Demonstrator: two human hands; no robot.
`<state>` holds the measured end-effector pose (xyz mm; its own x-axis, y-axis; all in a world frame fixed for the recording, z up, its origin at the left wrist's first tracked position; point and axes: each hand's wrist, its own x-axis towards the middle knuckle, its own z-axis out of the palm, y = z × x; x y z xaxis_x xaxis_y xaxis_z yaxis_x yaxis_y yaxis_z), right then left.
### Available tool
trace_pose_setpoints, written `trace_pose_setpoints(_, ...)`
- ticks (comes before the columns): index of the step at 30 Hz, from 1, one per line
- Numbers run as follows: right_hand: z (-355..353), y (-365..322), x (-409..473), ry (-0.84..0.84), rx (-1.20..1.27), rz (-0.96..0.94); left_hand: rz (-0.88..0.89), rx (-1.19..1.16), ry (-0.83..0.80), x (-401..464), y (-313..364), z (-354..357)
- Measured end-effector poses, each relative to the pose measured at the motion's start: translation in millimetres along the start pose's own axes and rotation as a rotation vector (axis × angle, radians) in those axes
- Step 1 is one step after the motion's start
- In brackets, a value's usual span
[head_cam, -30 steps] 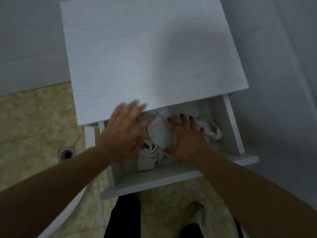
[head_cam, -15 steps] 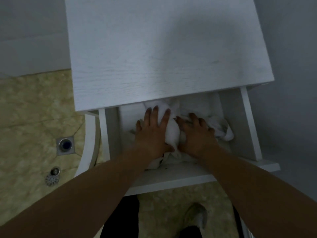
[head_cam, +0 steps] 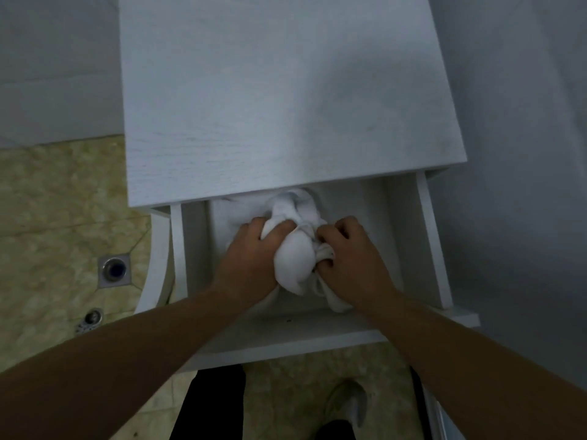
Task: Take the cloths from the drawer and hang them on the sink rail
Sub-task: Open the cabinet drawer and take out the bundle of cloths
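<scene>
Cloths bunched in both hands, risk of snagging on the way out

Trouble, as I judge it, lies in the lift: the crumpled white fabric cloths sit in the open white wooden drawer, their far end tucked under the front edge of the white wood-grain cabinet top, so a tail could catch there or drop to the floor. The left hand curls round the bundle's left side; the right hand pinches folds on its right. The cloths look soft, rumpled and tangled together; how many there are I cannot tell. No sink rail is in view.
</scene>
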<state>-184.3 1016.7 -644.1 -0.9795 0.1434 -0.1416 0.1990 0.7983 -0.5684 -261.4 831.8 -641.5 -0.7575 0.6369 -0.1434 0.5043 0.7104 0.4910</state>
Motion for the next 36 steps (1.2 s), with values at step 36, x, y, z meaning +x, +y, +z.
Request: trace_pose_setpoints(36, -48.1, -73.0, -47.0, -0.23, -0.38, -0.079, 0.084, 0.589, 0.108, 1.7, 7.3, -131.0)
